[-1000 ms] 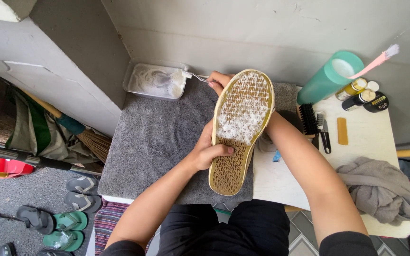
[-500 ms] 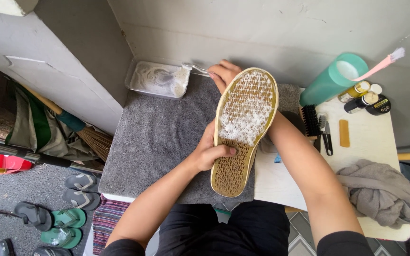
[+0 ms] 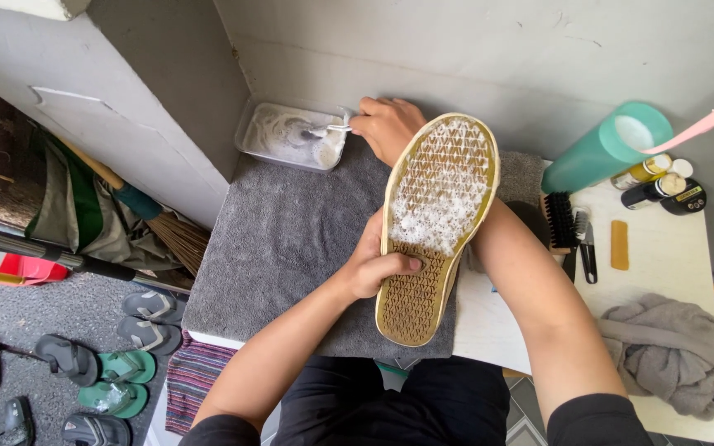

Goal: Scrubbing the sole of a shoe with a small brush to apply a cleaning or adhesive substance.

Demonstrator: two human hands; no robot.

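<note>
The left hand (image 3: 371,266) is clamped on a shoe (image 3: 434,223), thumb across the tan patterned sole, holding it sole-up above a grey towel (image 3: 291,239); white foam covers the forward half of the sole. The right hand (image 3: 386,125) is closed on a small brush (image 3: 324,130), its head dipped in a clear tray (image 3: 291,136) of soapy water at the towel's far edge. A teal roll (image 3: 605,149) lies to the right.

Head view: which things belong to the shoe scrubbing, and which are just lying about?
In use: shoe in left hand; small brush in right hand; soapy tray; grey towel.

Lying about: teal roll, black brush, bottles, grey cloth, sandals.
</note>
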